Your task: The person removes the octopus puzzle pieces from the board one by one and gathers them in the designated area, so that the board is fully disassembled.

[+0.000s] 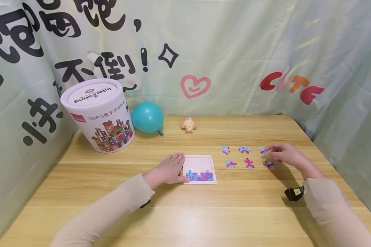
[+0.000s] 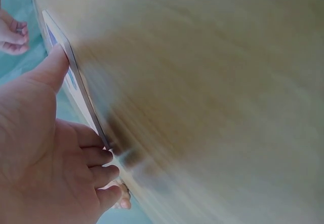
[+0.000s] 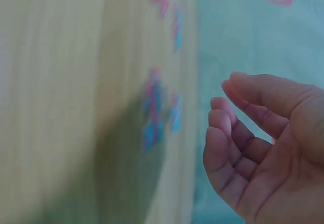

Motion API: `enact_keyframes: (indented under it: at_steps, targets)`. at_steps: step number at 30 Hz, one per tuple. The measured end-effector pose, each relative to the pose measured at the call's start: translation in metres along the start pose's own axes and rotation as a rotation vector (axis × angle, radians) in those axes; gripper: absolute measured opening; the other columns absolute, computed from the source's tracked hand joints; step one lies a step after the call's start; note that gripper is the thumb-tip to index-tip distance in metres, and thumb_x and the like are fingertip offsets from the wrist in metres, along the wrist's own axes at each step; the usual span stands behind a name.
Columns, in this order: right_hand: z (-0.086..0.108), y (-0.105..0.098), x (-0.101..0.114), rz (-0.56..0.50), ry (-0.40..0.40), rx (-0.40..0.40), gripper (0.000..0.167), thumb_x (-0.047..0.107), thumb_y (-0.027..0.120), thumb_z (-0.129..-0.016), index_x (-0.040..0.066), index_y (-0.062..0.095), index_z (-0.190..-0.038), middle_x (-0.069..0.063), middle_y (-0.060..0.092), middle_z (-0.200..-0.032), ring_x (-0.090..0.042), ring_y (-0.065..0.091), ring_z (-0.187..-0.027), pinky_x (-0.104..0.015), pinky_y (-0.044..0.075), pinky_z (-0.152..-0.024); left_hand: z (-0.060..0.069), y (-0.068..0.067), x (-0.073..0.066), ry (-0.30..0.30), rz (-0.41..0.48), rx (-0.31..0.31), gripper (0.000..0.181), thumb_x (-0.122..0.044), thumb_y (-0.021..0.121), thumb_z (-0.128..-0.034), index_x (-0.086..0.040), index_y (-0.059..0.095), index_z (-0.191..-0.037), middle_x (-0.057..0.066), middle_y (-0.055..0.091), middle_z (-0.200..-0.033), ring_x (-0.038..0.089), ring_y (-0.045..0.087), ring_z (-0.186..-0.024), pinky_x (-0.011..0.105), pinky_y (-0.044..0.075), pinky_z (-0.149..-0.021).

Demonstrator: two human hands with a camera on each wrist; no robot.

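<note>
A white puzzle tray (image 1: 199, 164) lies on the table, with assembled blue, pink and purple pieces (image 1: 201, 176) along its near side. My left hand (image 1: 170, 169) rests at its left edge, thumb on the near left corner; the left wrist view shows the hand (image 2: 50, 153) against the tray's edge (image 2: 85, 95). Loose pieces lie to the right in two rows. My right hand (image 1: 285, 155) is over the far right piece (image 1: 262, 150), with another piece (image 1: 269, 164) just nearer. In the right wrist view the hand (image 3: 263, 143) has bent fingers, apart from the thumb, nothing visible between them.
A large white tub (image 1: 100, 115) stands at the back left beside a teal balloon (image 1: 147, 117). A small toy figure (image 1: 189, 125) sits near the table's back edge. Printed cloth (image 1: 235, 51) hangs behind and at the sides of the wooden table (image 1: 204, 219).
</note>
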State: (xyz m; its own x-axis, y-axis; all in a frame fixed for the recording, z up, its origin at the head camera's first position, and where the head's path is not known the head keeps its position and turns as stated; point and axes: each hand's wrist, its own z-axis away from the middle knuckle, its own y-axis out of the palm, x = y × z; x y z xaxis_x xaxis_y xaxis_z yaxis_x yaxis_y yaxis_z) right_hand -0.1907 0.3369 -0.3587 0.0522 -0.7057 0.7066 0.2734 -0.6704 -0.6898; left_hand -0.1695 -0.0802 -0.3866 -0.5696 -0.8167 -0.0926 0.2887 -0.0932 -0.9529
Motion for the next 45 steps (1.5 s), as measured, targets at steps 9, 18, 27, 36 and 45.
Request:
enact_keyframes:
  at_steps: [9,18,27,36,45]
  targets:
    - [-0.009,0.027,0.051,-0.002,-0.155,0.018,0.032,0.017,0.057,-0.092,-0.008,0.056,-0.113,-0.016,0.058,-0.086,-0.03,0.054,-0.073,-0.038,0.05,-0.063,0.003,0.004,0.001,0.033,0.04,-0.022,0.086,-0.057,0.044,-0.0892,0.004,0.018,-0.144,0.017,0.011,-0.151,0.029,0.009,-0.137,0.041,0.01,-0.109]
    - [-0.027,0.075,0.091,-0.038,-0.322,0.152,0.021,0.006,0.057,-0.09,-0.006,0.06,-0.107,-0.014,0.058,-0.082,-0.031,0.054,-0.065,-0.037,0.049,-0.057,0.005,0.008,0.003,0.039,0.024,-0.014,0.094,-0.065,0.042,-0.0853,0.002,0.015,-0.145,0.016,0.008,-0.151,0.027,0.007,-0.138,0.039,0.008,-0.11]
    - [-0.039,0.122,0.117,0.052,-0.402,0.241,0.02,0.001,0.062,-0.085,-0.002,0.061,-0.104,0.0,0.057,-0.078,-0.015,0.054,-0.068,-0.027,0.046,-0.057,0.007,0.008,0.006,0.057,0.019,-0.026,0.094,-0.064,0.045,-0.0844,0.003,0.018,-0.144,0.017,0.011,-0.151,0.029,0.01,-0.137,0.04,0.011,-0.109]
    - [-0.045,0.156,0.132,0.096,-0.46,0.326,0.022,0.004,0.066,-0.083,0.0,0.061,-0.104,0.003,0.057,-0.075,-0.01,0.054,-0.066,-0.024,0.047,-0.061,0.008,0.009,0.006,0.051,0.016,-0.028,0.095,-0.065,0.046,-0.0836,0.002,0.019,-0.145,0.016,0.012,-0.151,0.028,0.011,-0.137,0.041,0.011,-0.109]
    - [-0.045,0.176,0.143,0.225,-0.525,0.306,0.02,0.003,0.068,-0.08,0.001,0.062,-0.099,0.006,0.053,-0.067,-0.004,0.047,-0.06,-0.021,0.043,-0.059,0.009,0.007,0.003,0.062,-0.012,-0.039,0.093,-0.064,0.046,-0.0841,0.003,0.022,-0.144,0.017,0.015,-0.15,0.029,0.013,-0.137,0.041,0.013,-0.109]
